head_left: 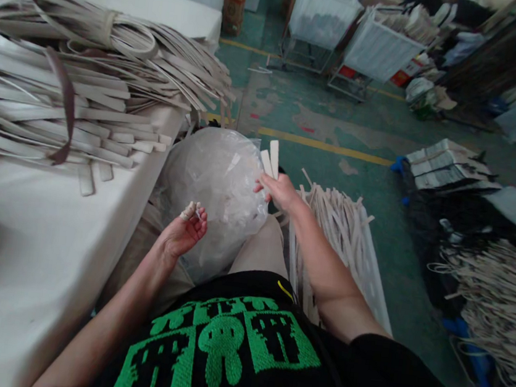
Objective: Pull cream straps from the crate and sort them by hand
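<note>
My right hand [280, 191] is closed on the ends of pale flat strips [274, 157], which stick up past the fingers beside the plastic bag. My left hand [187, 230] is in front of the bag, palm up, fingers curled in. Pale wraps cover some of its fingertips, and whatever is pinched there is too small to make out. Between my knees stands a large clear plastic bag [216, 173] with pale pieces showing dimly inside. To my right, a white bin [376, 281] is full of long pale strips [329, 220].
On the left, a white-covered table [10, 240] bears bundled strips [130, 42] and a brown strap [64, 106]. Wheeled white bins [322, 14] stand at the back. Stacked bundles [447, 165] and a heap of strips [501, 302] lie on the right.
</note>
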`<state>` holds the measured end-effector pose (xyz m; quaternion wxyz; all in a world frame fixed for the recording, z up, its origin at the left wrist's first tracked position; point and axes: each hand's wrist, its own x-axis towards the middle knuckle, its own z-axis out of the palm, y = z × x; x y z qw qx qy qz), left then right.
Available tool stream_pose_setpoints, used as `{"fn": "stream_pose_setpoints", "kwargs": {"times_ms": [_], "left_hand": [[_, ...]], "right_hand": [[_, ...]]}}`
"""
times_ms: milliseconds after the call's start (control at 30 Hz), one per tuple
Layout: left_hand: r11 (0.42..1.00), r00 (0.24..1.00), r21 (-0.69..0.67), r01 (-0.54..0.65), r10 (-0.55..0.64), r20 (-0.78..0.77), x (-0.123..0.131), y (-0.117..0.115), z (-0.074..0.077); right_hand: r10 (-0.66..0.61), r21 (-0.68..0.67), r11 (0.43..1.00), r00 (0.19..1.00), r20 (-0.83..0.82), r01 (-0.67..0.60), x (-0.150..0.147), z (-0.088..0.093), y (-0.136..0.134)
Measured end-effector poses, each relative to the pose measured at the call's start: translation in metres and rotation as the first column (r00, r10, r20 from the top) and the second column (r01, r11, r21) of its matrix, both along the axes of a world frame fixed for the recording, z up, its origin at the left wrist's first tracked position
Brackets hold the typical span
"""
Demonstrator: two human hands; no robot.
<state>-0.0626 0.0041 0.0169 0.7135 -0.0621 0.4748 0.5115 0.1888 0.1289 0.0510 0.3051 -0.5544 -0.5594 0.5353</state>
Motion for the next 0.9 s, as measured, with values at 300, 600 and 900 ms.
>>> {"fn": "stream_pose_setpoints", "kwargs": {"times_ms": [300,600,900], "left_hand": [[0.999,0.998,-0.053,-0.002,-0.001,-0.07,0.024,0.002,0.0],[0.997,0.996,-0.028,-0.07,0.068,-0.059,0.034,0.0,-0.002],[0.998,0.995,0.018,0.063,-0.062,-0.072,0.046,-0.009,0.008]], "right_hand": [[0.339,-0.11,0.938,0.935,0.109,-0.327,-0.006,0.003,-0.14],[0.313,-0.009,0.947,0.921,0.232,-0.32,-0.012,-0.002,-0.159],[0.253,0.061,0.951,0.874,0.414,-0.304,-0.011,-0.004,-0.156]]}}
